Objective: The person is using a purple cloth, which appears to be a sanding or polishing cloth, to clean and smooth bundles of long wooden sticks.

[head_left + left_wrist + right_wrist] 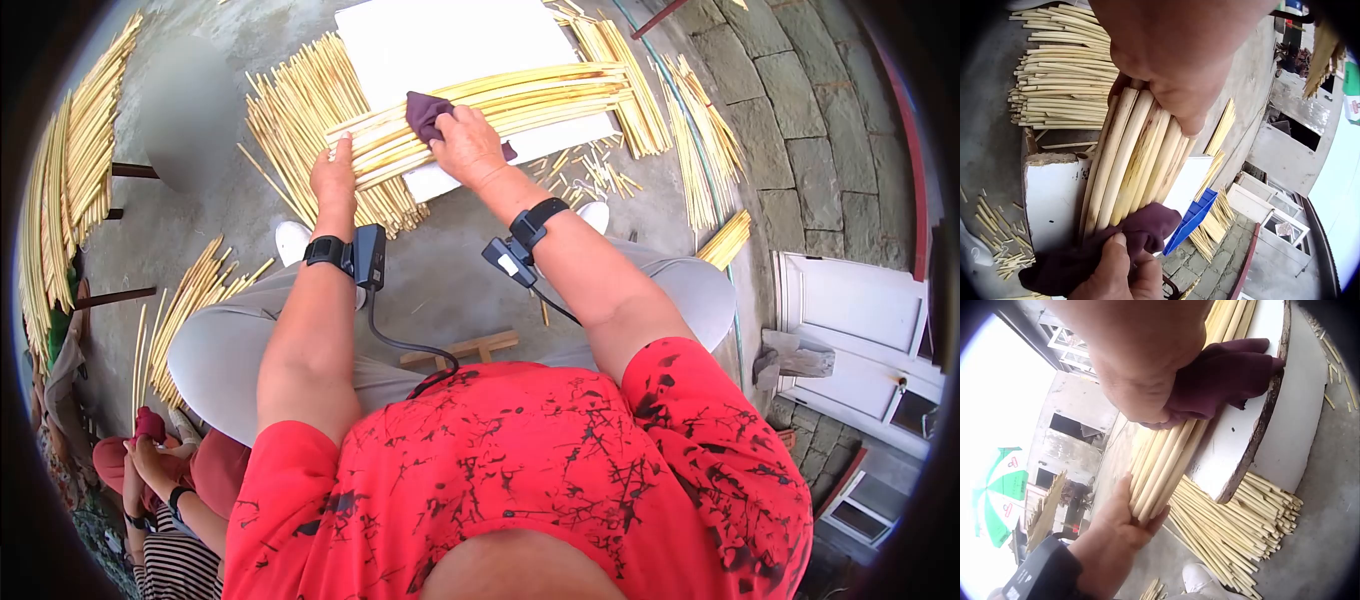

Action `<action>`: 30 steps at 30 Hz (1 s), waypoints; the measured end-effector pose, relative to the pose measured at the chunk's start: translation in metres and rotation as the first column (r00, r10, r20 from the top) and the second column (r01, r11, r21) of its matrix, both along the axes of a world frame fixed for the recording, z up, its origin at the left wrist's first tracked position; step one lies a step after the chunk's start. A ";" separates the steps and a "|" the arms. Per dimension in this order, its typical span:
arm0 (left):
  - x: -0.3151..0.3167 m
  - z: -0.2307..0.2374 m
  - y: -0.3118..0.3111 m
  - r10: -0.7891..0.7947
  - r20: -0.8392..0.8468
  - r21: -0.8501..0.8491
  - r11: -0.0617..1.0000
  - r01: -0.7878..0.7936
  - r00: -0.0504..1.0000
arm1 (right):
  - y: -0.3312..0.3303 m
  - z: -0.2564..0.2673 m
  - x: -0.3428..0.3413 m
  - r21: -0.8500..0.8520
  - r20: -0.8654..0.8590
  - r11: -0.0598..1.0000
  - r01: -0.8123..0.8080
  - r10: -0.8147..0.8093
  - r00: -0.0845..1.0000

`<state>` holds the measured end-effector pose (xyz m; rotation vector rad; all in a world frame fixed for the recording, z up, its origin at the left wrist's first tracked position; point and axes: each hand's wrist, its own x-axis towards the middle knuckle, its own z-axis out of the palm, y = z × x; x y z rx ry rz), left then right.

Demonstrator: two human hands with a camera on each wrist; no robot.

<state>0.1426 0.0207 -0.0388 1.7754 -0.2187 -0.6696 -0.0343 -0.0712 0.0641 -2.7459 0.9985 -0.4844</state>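
Several pale yellow sticks (500, 100) lie side by side in a bundle across a white board (450, 40). At their left end my left hand (334, 180) grips them, thumb and fingers around the edges, as the left wrist view (1169, 69) also shows. A dark purple cloth (425, 112) is pinched in my right hand (468, 148) and lies on top of the sticks near their middle. In the right wrist view the cloth (1222, 378) drapes over the bundle (1166, 465) and hangs past its side towards the board's edge.
Stick piles lie left of the board (310, 100) and at its right (640, 100), with short offcuts (595, 170) on the ground. A blue tray (1191, 219) stands beyond the board. Another person (170, 470) sits at lower left. A small wooden piece (460, 348) lies between my legs.
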 end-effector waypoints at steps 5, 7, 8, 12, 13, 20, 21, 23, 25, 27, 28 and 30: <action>0.006 -0.017 -0.001 0.035 0.148 0.151 0.987 -0.058 0.988 | 0.051 -0.009 0.051 -0.028 -0.021 0.982 -0.186 0.185 0.982; -0.001 0.013 0.007 -0.071 0.188 0.204 0.979 0.032 0.980 | 0.042 -0.003 0.039 0.004 0.004 0.984 -0.176 0.176 0.984; -0.007 0.024 0.008 -0.054 0.276 0.249 0.968 -0.018 0.960 | 0.030 -0.009 0.028 -0.009 0.054 0.986 -0.165 0.165 0.985; -0.005 0.015 0.008 -0.023 0.250 0.182 0.983 -0.024 0.968 | -0.030 -0.002 -0.030 -0.030 -0.061 0.993 0.113 -0.115 0.992; -0.007 0.019 0.008 -0.017 0.247 0.183 0.983 -0.029 0.969 | -0.044 0.002 -0.043 -0.021 -0.096 0.984 0.176 -0.177 0.980; -0.011 0.033 0.008 -0.043 0.281 0.274 0.961 -0.037 0.959 | -0.027 0.001 -0.016 -0.141 -0.154 0.984 -0.113 0.091 0.984; -0.011 0.032 0.007 -0.044 0.291 0.279 0.959 -0.041 0.956 | -0.015 -0.001 -0.003 -0.149 -0.140 0.974 -0.170 0.150 0.979; -0.010 0.026 0.006 -0.044 0.302 0.285 0.958 -0.046 0.952 | 0.011 -0.004 0.022 -0.112 -0.105 0.972 -0.206 0.195 0.975; -0.010 0.020 0.004 -0.017 0.378 0.300 0.948 -0.105 0.926 | 0.025 -0.005 0.037 -0.085 -0.125 0.977 -0.195 0.184 0.975; -0.011 0.017 0.003 -0.017 0.360 0.303 0.948 -0.100 0.933 | 0.023 -0.001 0.035 -0.054 -0.094 0.978 -0.200 0.194 0.976; -0.011 0.017 0.003 -0.020 0.342 0.306 0.948 -0.092 0.939 | 0.021 0.000 0.034 -0.021 -0.063 0.979 -0.202 0.201 0.978; -0.013 0.017 0.003 -0.023 0.314 0.285 0.956 -0.071 0.949 | 0.008 0.005 0.022 -0.018 -0.086 0.982 -0.186 0.184 0.979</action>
